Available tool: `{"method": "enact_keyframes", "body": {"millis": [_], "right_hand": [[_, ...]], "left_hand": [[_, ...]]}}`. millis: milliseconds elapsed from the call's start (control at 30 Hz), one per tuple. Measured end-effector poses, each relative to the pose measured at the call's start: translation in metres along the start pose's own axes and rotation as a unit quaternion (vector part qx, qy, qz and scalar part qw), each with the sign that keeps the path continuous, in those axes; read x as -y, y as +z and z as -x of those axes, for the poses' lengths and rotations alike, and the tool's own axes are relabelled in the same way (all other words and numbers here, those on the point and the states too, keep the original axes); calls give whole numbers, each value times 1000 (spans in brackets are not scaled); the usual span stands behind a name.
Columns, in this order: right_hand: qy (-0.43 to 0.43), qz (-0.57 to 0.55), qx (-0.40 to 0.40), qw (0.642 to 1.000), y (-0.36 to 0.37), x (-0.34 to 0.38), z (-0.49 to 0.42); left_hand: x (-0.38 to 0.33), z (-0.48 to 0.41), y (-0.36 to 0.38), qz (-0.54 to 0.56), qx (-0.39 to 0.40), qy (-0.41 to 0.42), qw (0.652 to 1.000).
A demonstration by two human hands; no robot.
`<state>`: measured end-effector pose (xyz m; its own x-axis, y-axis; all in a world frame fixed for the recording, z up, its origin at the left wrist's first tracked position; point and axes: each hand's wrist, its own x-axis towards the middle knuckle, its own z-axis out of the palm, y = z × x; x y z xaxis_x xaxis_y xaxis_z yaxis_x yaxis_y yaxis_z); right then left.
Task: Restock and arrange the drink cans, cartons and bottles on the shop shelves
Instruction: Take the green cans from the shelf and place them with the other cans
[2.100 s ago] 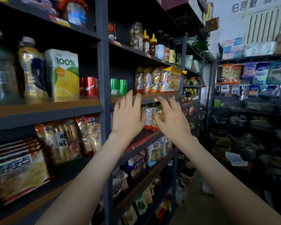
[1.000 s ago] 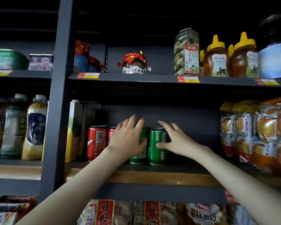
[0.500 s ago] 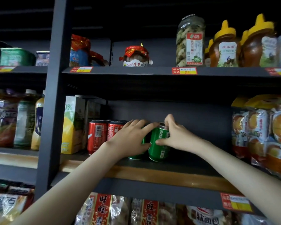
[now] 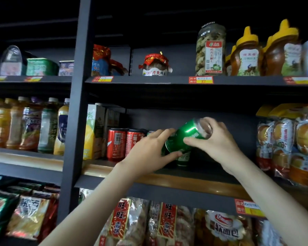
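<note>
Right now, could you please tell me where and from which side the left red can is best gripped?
Grip the left red can round its upper body, coming straight from the front. It stands upright, with the carton close on its left and the second red can on its right, so only its front and top are free.

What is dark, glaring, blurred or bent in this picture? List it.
Head view: the top of the frame is nearly black; glare streaks the tilted green can; the packs at lower left are smeared; the post leans, likely wide-angle distortion.
</note>
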<state>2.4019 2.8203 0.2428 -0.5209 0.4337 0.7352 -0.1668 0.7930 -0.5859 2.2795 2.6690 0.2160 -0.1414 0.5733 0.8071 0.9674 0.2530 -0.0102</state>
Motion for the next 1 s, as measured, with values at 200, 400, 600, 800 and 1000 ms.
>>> {"method": "enact_keyframes", "body": {"millis": [200,400,600,800,1000], "right_hand": [[60,-282,29,957,4,27,50],[90,-442,32,892,42,57,115],[186,-504,108,836,105,43,200],[182,-111,207,955,140,23,264],[144,-70,215,963,170,-1,311]], "left_hand": [[-10,30,-3,225,-116,-77,964],[1,97,-23,570,-14,-186,800],[6,191,-20,699,-28,-240,674],[18,272,-15,532,39,-284,797],[18,315,-6,422,106,-331,837]]}}
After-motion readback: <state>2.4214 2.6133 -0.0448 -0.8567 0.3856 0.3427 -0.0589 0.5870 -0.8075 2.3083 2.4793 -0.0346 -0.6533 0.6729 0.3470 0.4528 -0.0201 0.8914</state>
